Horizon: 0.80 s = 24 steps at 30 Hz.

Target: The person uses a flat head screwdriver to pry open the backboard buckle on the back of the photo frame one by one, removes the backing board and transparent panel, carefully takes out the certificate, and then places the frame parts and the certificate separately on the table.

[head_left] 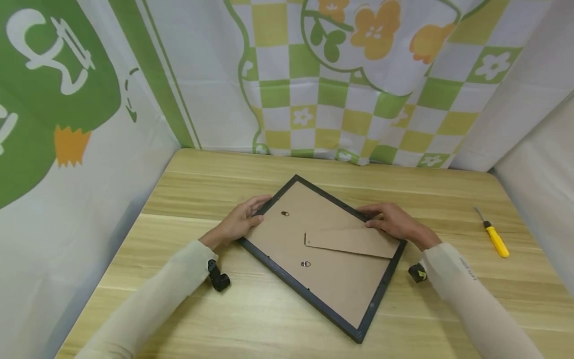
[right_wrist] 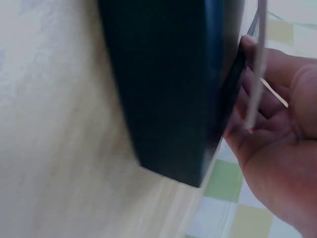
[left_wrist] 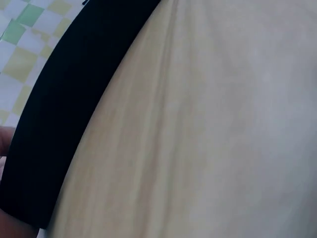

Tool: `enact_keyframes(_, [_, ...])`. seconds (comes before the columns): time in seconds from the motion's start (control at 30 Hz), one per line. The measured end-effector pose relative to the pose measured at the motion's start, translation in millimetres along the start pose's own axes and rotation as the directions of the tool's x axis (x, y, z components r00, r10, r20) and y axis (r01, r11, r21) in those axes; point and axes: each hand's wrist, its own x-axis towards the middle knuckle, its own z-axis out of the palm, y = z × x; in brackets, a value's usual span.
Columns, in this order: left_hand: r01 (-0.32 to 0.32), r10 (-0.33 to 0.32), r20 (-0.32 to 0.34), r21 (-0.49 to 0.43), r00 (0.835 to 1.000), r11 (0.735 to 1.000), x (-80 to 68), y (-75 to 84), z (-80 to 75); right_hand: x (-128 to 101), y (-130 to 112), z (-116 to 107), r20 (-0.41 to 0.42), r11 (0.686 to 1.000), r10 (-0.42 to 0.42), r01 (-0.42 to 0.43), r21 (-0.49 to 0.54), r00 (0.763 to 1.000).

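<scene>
Both hands hold a face-down frame (head_left: 320, 252) on the wooden table (head_left: 188, 304) in the head view: the left hand (head_left: 244, 219) curls round its left edge, the right hand (head_left: 394, 222) round its right; a yellow screwdriver (head_left: 495, 237) lies well apart. The left wrist view shows only the frame's black rim (left_wrist: 59, 114), stiff and smooth. In the right wrist view, fingers (right_wrist: 267, 74) wrap the dark edge (right_wrist: 168, 84); it looks light, rigid and probably fragile, best gripped by opposite rims.

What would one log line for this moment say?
left hand: holds frame edge | right hand: holds frame corner | frame: face-down on table
</scene>
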Motion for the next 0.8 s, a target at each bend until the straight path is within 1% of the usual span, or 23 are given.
enact_keyframes(0.07, [0.016,-0.017,-0.039,-0.031,0.999,0.999,-1.1,0.2,2.9,-1,2,1,-0.042,0.999,0.043,-0.042,0.034,0.998])
enact_keyframes(0.17, [0.045,-0.051,-0.091,-0.067,0.995,0.997,-3.5,2.7,8.2,-5,6,2,-0.108,0.992,0.108,-0.100,0.078,0.988])
enact_keyframes(0.27, [0.077,-0.087,-0.129,-0.082,0.988,0.994,-7.5,5.9,13.1,-11,10,3,-0.170,0.985,0.160,-0.146,0.095,0.972])
enact_keyframes(0.37, [0.092,-0.105,-0.159,-0.086,0.982,0.992,-12.0,7.1,18.3,-18,13,1,-0.226,0.976,0.207,-0.184,0.118,0.952])
enact_keyframes(0.5, [0.114,-0.135,-0.203,-0.111,0.970,0.987,-18.0,7.5,24.8,-29,16,0,-0.274,0.964,0.249,-0.212,0.159,0.929])
enact_keyframes(0.57, [0.124,-0.153,-0.233,-0.135,0.960,0.983,-20.3,8.3,29.2,-34,16,1,-0.292,0.954,0.284,-0.239,0.181,0.913])
enact_keyframes(0.7, [0.140,-0.186,-0.297,-0.167,0.937,0.976,-24.4,12.1,40.6,-43,17,6,-0.311,0.921,0.371,-0.306,0.240,0.875])
enact_keyframes(0.77, [0.139,-0.191,-0.331,-0.172,0.924,0.975,-26.7,14.1,46.7,-46,16,8,-0.302,0.912,0.392,-0.324,0.252,0.869])
enact_keyframes(0.8, [0.140,-0.194,-0.346,-0.175,0.918,0.975,-27.9,15.0,49.5,-47,15,10,-0.294,0.910,0.396,-0.329,0.253,0.870])
